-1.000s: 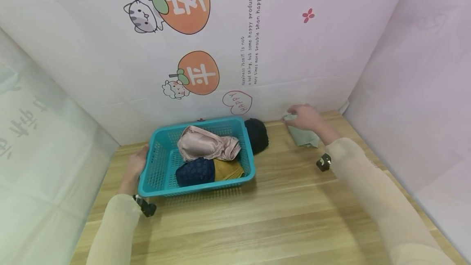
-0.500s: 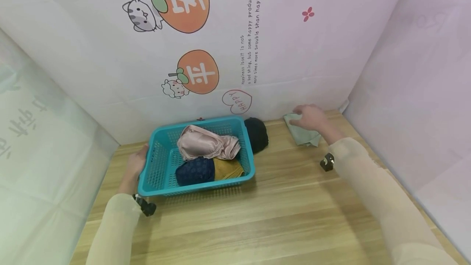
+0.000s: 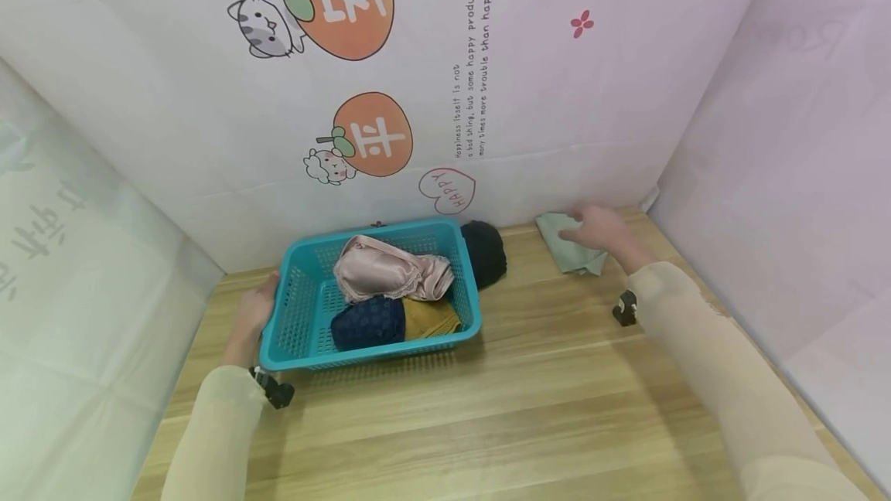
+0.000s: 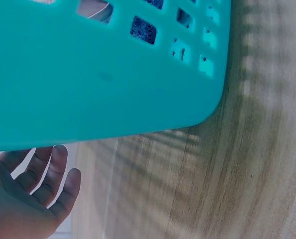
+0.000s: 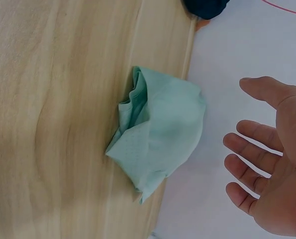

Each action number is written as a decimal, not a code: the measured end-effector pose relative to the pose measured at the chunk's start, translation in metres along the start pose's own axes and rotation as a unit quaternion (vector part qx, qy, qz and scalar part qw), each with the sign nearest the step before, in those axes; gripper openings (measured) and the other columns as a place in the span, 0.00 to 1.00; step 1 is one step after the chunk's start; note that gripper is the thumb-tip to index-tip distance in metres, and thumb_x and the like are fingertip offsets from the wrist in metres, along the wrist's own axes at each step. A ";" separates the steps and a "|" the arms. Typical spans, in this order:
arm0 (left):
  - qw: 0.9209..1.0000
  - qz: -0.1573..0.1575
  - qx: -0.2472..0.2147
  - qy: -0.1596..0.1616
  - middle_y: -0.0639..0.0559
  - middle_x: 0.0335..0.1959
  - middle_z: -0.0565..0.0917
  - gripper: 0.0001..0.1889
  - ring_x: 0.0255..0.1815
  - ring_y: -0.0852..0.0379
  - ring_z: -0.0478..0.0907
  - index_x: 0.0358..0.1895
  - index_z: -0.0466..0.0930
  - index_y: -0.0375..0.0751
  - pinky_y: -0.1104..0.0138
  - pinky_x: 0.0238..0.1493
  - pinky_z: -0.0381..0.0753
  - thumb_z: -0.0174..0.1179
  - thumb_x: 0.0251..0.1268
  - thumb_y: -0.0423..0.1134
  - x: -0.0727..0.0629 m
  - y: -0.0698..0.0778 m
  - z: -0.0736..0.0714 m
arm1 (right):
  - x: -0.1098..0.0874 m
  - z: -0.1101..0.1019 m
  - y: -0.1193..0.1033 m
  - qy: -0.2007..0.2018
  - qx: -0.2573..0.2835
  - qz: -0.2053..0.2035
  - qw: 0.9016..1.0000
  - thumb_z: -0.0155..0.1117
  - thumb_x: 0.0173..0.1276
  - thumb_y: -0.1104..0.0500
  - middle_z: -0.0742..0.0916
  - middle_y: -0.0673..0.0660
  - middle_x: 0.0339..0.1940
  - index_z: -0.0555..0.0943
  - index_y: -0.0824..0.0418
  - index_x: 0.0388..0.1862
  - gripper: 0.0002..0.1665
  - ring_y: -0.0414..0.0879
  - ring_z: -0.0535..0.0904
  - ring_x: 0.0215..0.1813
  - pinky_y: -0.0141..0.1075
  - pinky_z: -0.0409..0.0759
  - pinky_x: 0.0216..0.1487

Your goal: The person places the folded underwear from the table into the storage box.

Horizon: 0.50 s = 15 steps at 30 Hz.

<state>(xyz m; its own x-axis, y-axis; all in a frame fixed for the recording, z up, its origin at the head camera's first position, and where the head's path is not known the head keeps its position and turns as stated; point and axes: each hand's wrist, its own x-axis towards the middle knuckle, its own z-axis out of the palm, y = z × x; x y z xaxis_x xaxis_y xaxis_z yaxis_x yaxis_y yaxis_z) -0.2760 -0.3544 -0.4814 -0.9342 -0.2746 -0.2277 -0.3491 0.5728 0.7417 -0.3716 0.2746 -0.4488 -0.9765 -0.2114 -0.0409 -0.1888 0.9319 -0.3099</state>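
Note:
At the left end of the teal plastic basket [image 3: 278, 358], my left hand [image 3: 255, 309] rests against its side. The left wrist view has those fingers [image 4: 48, 181] extended and partly overlapped by the basket's wall [image 4: 103, 94]. A satiny pink bra [image 3: 379, 273], a folded navy lace piece [image 3: 369, 323] and a mustard-yellow cloth [image 3: 428, 318] lie inside the basket. To the right, my right hand [image 3: 604, 229] hovers by a folded mint-green cloth [image 5: 170, 119] on the table. Its fingers are spread and apart from the cloth in the right wrist view.
A rounded black cloth item [image 3: 485, 253] sits against the basket's right end. The wooden table [image 3: 459, 424] meets a printed white sheet [image 3: 529, 122] at the back, with more sheeting on both sides.
My right hand has drawn back to the right, off the green cloth's upper left part, uncovering more of it. The left hand and basket hold their places.

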 end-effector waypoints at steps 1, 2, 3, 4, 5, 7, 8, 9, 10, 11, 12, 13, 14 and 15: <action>1.000 0.000 -0.001 -0.001 0.52 0.24 0.67 0.36 0.29 0.54 0.72 0.28 0.65 0.47 0.64 0.33 0.75 0.26 0.70 0.75 0.000 0.000 0.000 | 0.000 0.000 0.001 -0.001 0.003 0.002 1.000 0.63 0.70 0.45 0.78 0.74 0.64 0.70 0.73 0.67 0.39 0.70 0.72 0.65 0.62 0.68 0.67; 1.000 0.000 -0.001 -0.001 0.53 0.23 0.67 0.36 0.28 0.54 0.71 0.27 0.64 0.48 0.64 0.33 0.75 0.26 0.70 0.76 0.000 0.000 0.000 | 0.000 0.001 0.002 -0.002 0.006 0.003 1.000 0.63 0.70 0.45 0.78 0.74 0.64 0.70 0.73 0.67 0.38 0.70 0.72 0.65 0.62 0.68 0.67; 1.000 0.000 -0.001 -0.002 0.53 0.24 0.67 0.35 0.28 0.55 0.71 0.27 0.65 0.48 0.64 0.33 0.75 0.26 0.71 0.75 0.001 0.000 0.000 | 0.000 0.001 0.003 -0.003 0.009 0.006 1.000 0.63 0.70 0.46 0.77 0.74 0.64 0.70 0.73 0.66 0.38 0.70 0.72 0.65 0.62 0.68 0.67; 1.000 -0.001 -0.001 -0.002 0.53 0.24 0.67 0.35 0.28 0.55 0.71 0.28 0.65 0.48 0.64 0.33 0.75 0.26 0.71 0.75 0.001 0.000 0.000 | 0.000 0.002 0.004 -0.004 0.010 0.008 1.000 0.63 0.70 0.46 0.77 0.74 0.65 0.70 0.73 0.66 0.38 0.71 0.72 0.65 0.62 0.68 0.67; 1.000 -0.001 0.001 -0.003 0.52 0.25 0.68 0.35 0.29 0.55 0.72 0.29 0.66 0.47 0.64 0.33 0.75 0.26 0.72 0.74 0.001 0.000 0.000 | 0.000 0.002 0.005 -0.005 0.012 0.011 1.000 0.63 0.70 0.46 0.77 0.74 0.65 0.71 0.73 0.66 0.38 0.71 0.72 0.66 0.62 0.68 0.67; 1.000 -0.003 0.003 -0.003 0.51 0.28 0.69 0.35 0.31 0.54 0.72 0.33 0.69 0.45 0.65 0.34 0.75 0.26 0.73 0.73 0.001 0.000 0.000 | 0.001 0.003 0.008 -0.008 0.012 0.016 1.000 0.62 0.70 0.45 0.77 0.74 0.65 0.71 0.73 0.66 0.38 0.71 0.72 0.66 0.62 0.68 0.67; 1.000 -0.004 0.005 -0.002 0.50 0.29 0.70 0.36 0.32 0.54 0.73 0.36 0.71 0.45 0.65 0.34 0.75 0.26 0.73 0.73 0.002 0.000 0.000 | 0.001 0.004 0.009 -0.010 0.012 0.018 1.000 0.62 0.70 0.45 0.77 0.74 0.66 0.71 0.73 0.66 0.38 0.71 0.71 0.66 0.63 0.68 0.68; 1.000 -0.004 0.008 -0.001 0.49 0.31 0.71 0.37 0.34 0.54 0.73 0.39 0.72 0.44 0.65 0.34 0.75 0.26 0.73 0.73 0.002 0.000 0.000 | 0.001 0.005 0.011 -0.011 0.012 0.021 1.000 0.62 0.70 0.45 0.77 0.74 0.66 0.71 0.73 0.66 0.38 0.71 0.71 0.66 0.63 0.68 0.68; 1.000 -0.005 0.010 -0.001 0.49 0.32 0.71 0.38 0.34 0.54 0.73 0.40 0.73 0.43 0.65 0.34 0.75 0.25 0.73 0.73 0.002 0.000 0.000 | 0.002 0.006 0.013 -0.012 0.013 0.023 1.000 0.62 0.70 0.45 0.76 0.73 0.66 0.71 0.73 0.67 0.38 0.71 0.71 0.67 0.63 0.68 0.68; 1.000 -0.004 0.012 -0.002 0.48 0.33 0.72 0.38 0.35 0.54 0.73 0.43 0.73 0.43 0.65 0.34 0.75 0.25 0.73 0.73 0.002 -0.001 0.000 | 0.002 0.007 0.014 -0.014 0.013 0.026 0.999 0.61 0.71 0.44 0.76 0.73 0.67 0.70 0.73 0.67 0.39 0.71 0.71 0.67 0.63 0.67 0.68; 1.000 -0.004 0.013 -0.002 0.47 0.33 0.72 0.39 0.35 0.53 0.74 0.44 0.74 0.42 0.65 0.34 0.75 0.25 0.73 0.72 0.002 -0.001 0.000 | 0.002 0.007 0.016 -0.016 0.013 0.027 0.999 0.61 0.71 0.44 0.76 0.73 0.67 0.70 0.73 0.67 0.39 0.71 0.71 0.67 0.63 0.67 0.68; 1.000 -0.003 0.015 -0.004 0.47 0.33 0.72 0.39 0.35 0.53 0.74 0.44 0.74 0.41 0.65 0.34 0.76 0.25 0.73 0.72 0.002 -0.001 0.000 | 0.002 0.008 0.017 -0.017 0.014 0.029 0.999 0.61 0.71 0.44 0.76 0.73 0.68 0.70 0.73 0.67 0.39 0.71 0.70 0.67 0.63 0.67 0.68; 1.000 -0.002 0.017 -0.003 0.46 0.34 0.73 0.39 0.35 0.53 0.74 0.46 0.74 0.41 0.65 0.34 0.76 0.25 0.73 0.72 0.003 -0.001 0.000 | 0.002 0.009 0.018 -0.018 0.014 0.031 0.999 0.61 0.71 0.44 0.75 0.73 0.68 0.70 0.73 0.67 0.39 0.72 0.70 0.67 0.64 0.67 0.68; 1.000 0.000 0.018 -0.004 0.46 0.34 0.73 0.40 0.35 0.53 0.74 0.47 0.75 0.40 0.65 0.34 0.76 0.25 0.73 0.72 0.003 -0.001 0.000 | 0.002 0.009 0.019 -0.017 0.014 0.033 0.999 0.61 0.71 0.44 0.75 0.73 0.68 0.70 0.73 0.68 0.40 0.72 0.70 0.67 0.64 0.67 0.68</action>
<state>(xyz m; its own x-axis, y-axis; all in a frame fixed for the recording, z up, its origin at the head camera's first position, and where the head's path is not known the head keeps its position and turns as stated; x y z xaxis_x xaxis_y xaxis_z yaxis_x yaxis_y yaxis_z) -0.2779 -0.3557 -0.4828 -0.9345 -0.2694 -0.2325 -0.3517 0.5996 0.7188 -0.3763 0.2897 -0.4635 -0.9825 -0.1600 -0.0950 -0.1202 0.9356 -0.3319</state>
